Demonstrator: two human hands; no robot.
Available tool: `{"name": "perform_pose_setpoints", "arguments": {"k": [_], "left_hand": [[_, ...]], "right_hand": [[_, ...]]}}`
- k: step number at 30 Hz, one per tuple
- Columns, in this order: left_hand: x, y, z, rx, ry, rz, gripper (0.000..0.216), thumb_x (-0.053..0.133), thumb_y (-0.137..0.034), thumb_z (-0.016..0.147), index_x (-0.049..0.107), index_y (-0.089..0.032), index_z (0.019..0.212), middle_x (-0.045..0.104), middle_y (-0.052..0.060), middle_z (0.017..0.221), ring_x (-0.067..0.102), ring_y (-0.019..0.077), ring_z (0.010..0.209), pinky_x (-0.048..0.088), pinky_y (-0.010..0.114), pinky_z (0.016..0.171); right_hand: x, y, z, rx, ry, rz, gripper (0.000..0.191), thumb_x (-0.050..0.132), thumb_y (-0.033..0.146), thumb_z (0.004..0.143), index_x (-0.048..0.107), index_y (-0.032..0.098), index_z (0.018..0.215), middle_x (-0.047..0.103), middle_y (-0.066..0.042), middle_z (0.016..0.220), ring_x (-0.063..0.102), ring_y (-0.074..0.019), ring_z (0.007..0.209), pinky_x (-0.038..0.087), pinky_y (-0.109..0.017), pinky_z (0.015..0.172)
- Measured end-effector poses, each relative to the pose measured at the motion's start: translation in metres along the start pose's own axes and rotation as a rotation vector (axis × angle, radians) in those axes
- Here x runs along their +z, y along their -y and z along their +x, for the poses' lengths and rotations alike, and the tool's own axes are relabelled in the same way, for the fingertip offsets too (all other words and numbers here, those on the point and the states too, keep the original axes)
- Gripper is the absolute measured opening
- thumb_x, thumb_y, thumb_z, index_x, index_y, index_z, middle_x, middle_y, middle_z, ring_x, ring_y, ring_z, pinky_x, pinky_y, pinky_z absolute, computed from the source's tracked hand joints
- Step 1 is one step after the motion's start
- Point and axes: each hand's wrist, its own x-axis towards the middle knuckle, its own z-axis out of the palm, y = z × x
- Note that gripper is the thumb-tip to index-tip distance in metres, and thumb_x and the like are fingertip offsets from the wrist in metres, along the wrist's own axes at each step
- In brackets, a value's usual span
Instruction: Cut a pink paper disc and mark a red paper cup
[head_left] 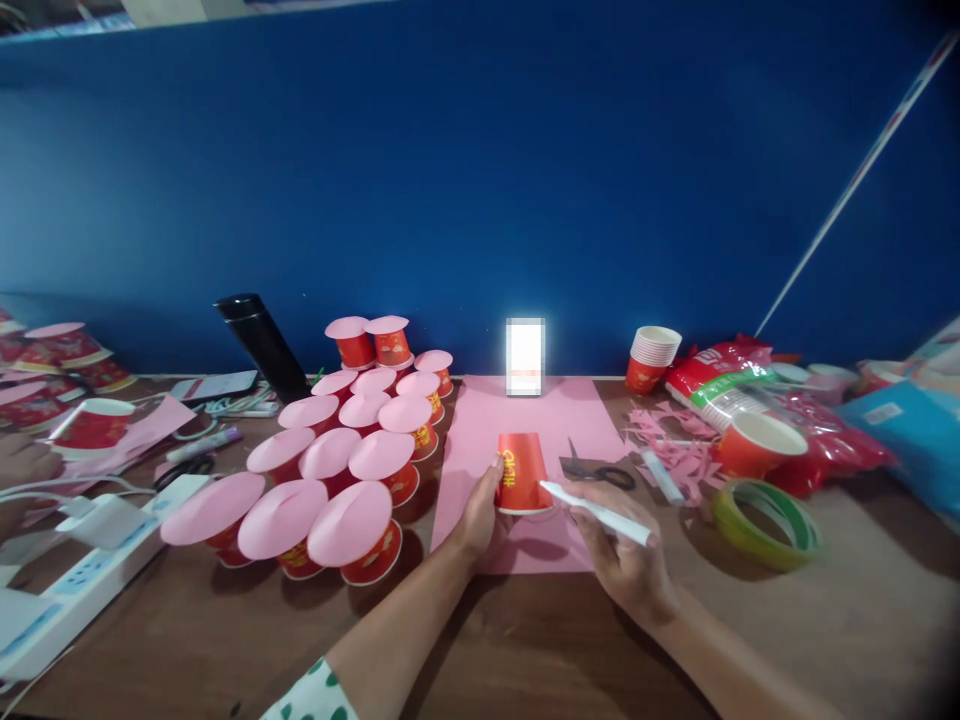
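Observation:
A red paper cup (523, 472) stands upside down on a pink paper sheet (529, 415) at the table's middle. My left hand (480, 515) grips the cup's left side, fingers closed round it. My right hand (626, 560) is closed on a white pen (596, 513), whose tip touches the cup's lower right rim. Black scissors (596, 470) lie on the sheet just right of the cup.
Several red cups with pink paper lids (349, 470) crowd the left. A black flask (262, 345), a white power strip (82, 575), a bright phone (525, 355), stacked cups (651, 360), pink scraps (675, 450), an open cup (757, 445), tape rolls (765, 520) and red bags (750, 380) surround.

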Motion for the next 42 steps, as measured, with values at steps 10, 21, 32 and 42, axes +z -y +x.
{"name": "perform_pose_setpoints", "arguments": {"k": [10,21,32,42], "left_hand": [[-0.0005,-0.001,-0.0004,-0.011,0.048,-0.006,0.039,0.054,-0.039,0.085,0.063,-0.011,0.11,0.069,0.013,0.101,0.064,0.0269,0.099,0.048,0.041,0.092],[-0.0035,-0.0018,-0.0012,-0.027,0.088,0.002,0.043,0.05,-0.043,0.087,0.061,-0.01,0.114,0.069,0.013,0.104,0.063,0.0265,0.102,0.046,0.039,0.094],[-0.0067,-0.0009,0.0002,-0.042,0.101,-0.044,0.044,0.047,-0.043,0.088,0.061,-0.009,0.111,0.068,0.014,0.103,0.062,0.0261,0.101,0.046,0.04,0.094],[-0.0068,-0.0016,0.0005,-0.061,0.112,-0.082,0.042,0.045,-0.042,0.089,0.062,-0.01,0.109,0.068,0.013,0.1,0.062,0.0261,0.101,0.045,0.041,0.094]], "right_hand": [[-0.0005,0.0039,0.0049,0.005,-0.05,0.006,0.019,0.05,0.015,0.089,0.062,0.018,0.103,0.071,-0.01,0.091,0.069,-0.0206,0.086,0.057,-0.035,0.076],[-0.0006,0.0012,0.0039,0.009,-0.054,0.038,0.019,0.048,0.014,0.09,0.061,0.017,0.104,0.071,-0.01,0.092,0.067,-0.0195,0.087,0.056,-0.034,0.076],[-0.0007,0.0,0.0039,0.057,-0.065,0.03,0.018,0.049,0.015,0.09,0.063,0.017,0.101,0.071,-0.009,0.091,0.068,-0.019,0.085,0.056,-0.031,0.077],[-0.0011,0.0001,0.0035,0.074,-0.055,0.048,0.018,0.049,0.016,0.09,0.063,0.017,0.102,0.071,-0.009,0.091,0.067,-0.0188,0.084,0.055,-0.031,0.076]]}}
